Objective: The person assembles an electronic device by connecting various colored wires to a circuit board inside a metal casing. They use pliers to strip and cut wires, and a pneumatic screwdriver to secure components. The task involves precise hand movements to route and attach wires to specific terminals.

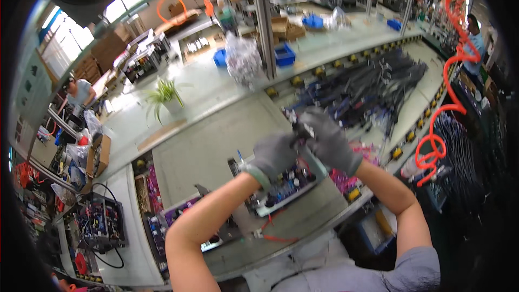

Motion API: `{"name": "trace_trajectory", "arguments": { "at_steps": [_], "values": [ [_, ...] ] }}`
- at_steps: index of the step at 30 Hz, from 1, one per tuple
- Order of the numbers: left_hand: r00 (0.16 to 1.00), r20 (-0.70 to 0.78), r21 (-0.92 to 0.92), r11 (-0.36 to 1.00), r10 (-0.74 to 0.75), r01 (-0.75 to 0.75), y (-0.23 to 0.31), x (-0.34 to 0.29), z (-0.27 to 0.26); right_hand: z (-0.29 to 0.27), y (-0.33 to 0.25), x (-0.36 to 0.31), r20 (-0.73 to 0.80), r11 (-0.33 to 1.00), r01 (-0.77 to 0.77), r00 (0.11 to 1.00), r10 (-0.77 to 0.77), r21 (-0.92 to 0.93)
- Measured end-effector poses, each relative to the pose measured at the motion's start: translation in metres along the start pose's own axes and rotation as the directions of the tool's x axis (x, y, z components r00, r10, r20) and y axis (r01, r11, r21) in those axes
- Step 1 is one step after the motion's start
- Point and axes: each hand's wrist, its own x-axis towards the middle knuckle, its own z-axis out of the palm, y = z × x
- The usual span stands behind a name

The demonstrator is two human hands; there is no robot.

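Presently, your gloved left hand (274, 156) and right hand (327, 140) are meeting, and they are holding between them a small dark piece (300, 132), too blurred to name. They are hovering near the far edge of the circuit unit (289, 188). Leftward, the tabletop (211, 135) is offering wide bare room; beyond, rightward, dark cables (378, 86) are crowding the space.

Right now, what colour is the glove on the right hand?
The right glove is grey; it shows best in the head view.
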Motion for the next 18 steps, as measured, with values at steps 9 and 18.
{"name": "trace_trajectory", "arguments": {
  "at_steps": [9,18],
  "values": [
    [0.999,0.024,0.032,0.999,-0.040,0.039,-0.001,-0.006,-0.003,-0.006,0.009,-0.008,0.363,0.904,-0.426,0.848,0.386,0.036],
    [0.987,-0.040,-0.128,0.980,-0.158,0.152,-0.013,-0.005,0.012,-0.001,0.013,-0.009,0.320,0.911,-0.402,0.878,0.355,0.092]
  ]
}}
